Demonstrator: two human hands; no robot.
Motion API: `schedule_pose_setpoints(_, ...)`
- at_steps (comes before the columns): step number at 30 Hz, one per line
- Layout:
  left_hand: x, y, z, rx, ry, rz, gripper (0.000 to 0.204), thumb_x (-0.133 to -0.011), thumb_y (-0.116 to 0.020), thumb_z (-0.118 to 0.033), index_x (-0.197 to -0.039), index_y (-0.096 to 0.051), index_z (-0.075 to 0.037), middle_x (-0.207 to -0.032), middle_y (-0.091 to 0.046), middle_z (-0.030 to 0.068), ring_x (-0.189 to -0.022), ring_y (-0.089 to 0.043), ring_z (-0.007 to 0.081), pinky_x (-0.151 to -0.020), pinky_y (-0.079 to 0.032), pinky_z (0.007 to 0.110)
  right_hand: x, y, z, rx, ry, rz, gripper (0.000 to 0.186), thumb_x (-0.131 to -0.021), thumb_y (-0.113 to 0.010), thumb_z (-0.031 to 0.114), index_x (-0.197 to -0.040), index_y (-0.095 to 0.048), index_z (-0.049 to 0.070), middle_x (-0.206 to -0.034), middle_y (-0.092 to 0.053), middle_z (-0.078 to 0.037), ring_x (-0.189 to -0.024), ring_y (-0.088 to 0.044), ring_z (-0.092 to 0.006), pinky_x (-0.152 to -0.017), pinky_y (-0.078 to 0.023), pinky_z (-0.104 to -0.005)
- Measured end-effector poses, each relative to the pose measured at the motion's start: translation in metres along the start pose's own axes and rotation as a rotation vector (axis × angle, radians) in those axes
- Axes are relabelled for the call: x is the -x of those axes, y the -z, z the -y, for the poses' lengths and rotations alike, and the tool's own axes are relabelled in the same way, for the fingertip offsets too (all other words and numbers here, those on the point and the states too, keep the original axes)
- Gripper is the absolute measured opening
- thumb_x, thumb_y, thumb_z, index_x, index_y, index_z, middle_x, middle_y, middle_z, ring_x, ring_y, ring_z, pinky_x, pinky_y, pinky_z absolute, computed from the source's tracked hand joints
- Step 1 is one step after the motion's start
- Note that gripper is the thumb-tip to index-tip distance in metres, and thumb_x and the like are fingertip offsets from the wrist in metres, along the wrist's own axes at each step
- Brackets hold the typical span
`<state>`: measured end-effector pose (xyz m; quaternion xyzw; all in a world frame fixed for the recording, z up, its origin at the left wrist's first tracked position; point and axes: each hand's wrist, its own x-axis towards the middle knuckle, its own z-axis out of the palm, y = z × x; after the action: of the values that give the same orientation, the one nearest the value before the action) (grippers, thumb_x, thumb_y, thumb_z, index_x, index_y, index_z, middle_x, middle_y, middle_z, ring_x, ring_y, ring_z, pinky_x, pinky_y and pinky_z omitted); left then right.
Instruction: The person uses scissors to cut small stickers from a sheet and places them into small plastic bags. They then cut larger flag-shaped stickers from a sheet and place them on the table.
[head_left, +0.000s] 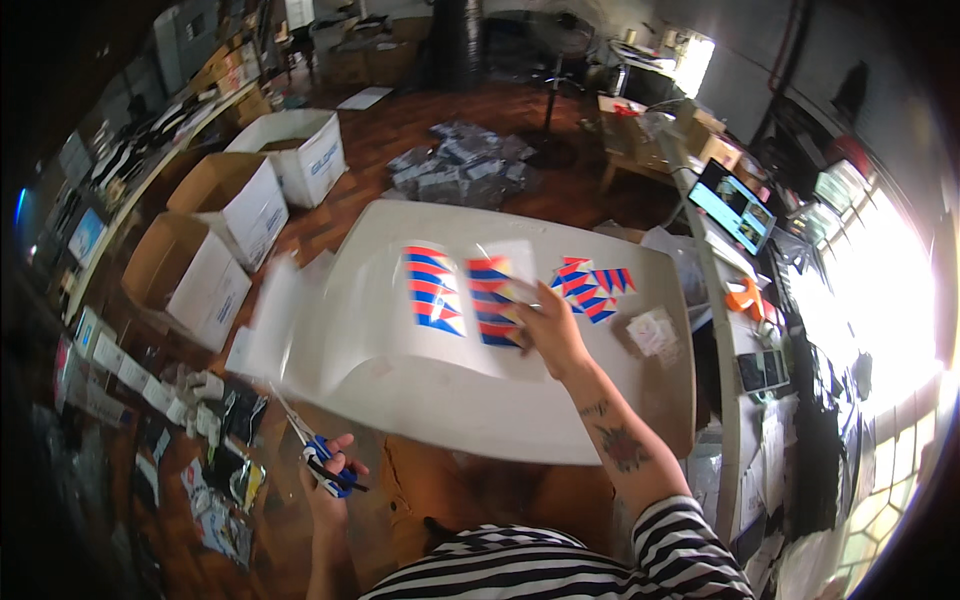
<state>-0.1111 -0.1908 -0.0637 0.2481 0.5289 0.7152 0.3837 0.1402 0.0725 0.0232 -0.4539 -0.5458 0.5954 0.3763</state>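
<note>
Near the table's front left edge, my left hand (332, 482) is closed round the handles of scissors (314, 447) with blue-and-white grips, their blades pointing up and left. Over the middle of the white table (520, 415), my right hand (552, 328) grips the right side of a printed flag strip (490, 300), smeared by motion. Its repeated flags are red and blue with a pale triangle. Just left of it, a similar row of flags (434, 290) is printed on a pale, glossy sheet (330, 335) that curls over the table's left edge. My right fingertips are partly hidden.
Several cut flag pieces (590, 288) lie overlapping at the right, beyond a small pile of pale scraps (652, 332). White boxes (205, 290) stand on the floor to the left. Plastic packets (460, 163) are heaped behind the table. A monitor (732, 205) stands on the right-hand counter.
</note>
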Motion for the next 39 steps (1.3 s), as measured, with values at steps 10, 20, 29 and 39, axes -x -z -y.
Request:
schedule_pose_setpoints(10, 0.051, -0.013, 0.028, -0.662, 0.646, 0.719, 0.018, -0.084, -0.066, -0.015, -0.098, -0.07, -0.004, -0.083, -0.07, 0.0094, -0.071, -0.066, 0.0169, -0.067, -0.05, 0.031, 0.083, 0.034, -0.097, 1.059, 0.4, -0.543, 0.047, -0.092, -0.063, 0.009, -0.137, -0.05, 0.004, -0.133, -0.054, -0.023, -0.116, -0.056, -0.0362, -0.093, -0.046, -0.0473)
schedule_pose_setpoints(20, 0.043, -0.044, 0.027, -0.403, 0.791, 0.615, 0.016, -0.086, -0.058, -0.015, -0.088, -0.07, -0.004, -0.076, -0.065, 0.0052, -0.067, -0.062, 0.0161, -0.064, -0.047, 0.029, 0.128, -0.029, -0.111, 1.229, 0.542, 0.215, 0.055, -0.088, -0.069, 0.032, -0.139, -0.054, 0.017, -0.151, -0.041, -0.013, -0.138, -0.039, -0.0339, -0.111, -0.031, -0.0515)
schedule_pose_setpoints(29, 0.05, -0.052, 0.003, -0.524, 0.907, 0.686, 0.009, -0.092, -0.061, -0.008, -0.093, -0.064, 0.0, -0.081, -0.061, 0.0012, -0.064, -0.054, 0.0052, -0.057, -0.043, 0.018, 0.129, -0.021, -0.129, 1.064, 0.618, 0.079, 0.043, -0.079, -0.072, 0.015, -0.121, -0.067, 0.013, -0.134, -0.059, -0.003, -0.125, -0.053, -0.0238, -0.104, -0.04, -0.0445)
schedule_pose_setpoints(39, 0.051, -0.065, 0.028, -0.511, 0.796, 0.674, 0.011, -0.094, -0.054, -0.005, -0.099, -0.06, 0.003, -0.094, -0.064, 0.0098, -0.067, -0.056, 0.008, -0.059, -0.046, 0.019, 0.13, -0.025, -0.123, 1.061, 0.601, 0.037, 0.049, -0.07, -0.075, 0.014, -0.119, -0.069, 0.018, -0.132, -0.06, -0.001, -0.123, -0.055, -0.0222, -0.102, -0.039, -0.0415)
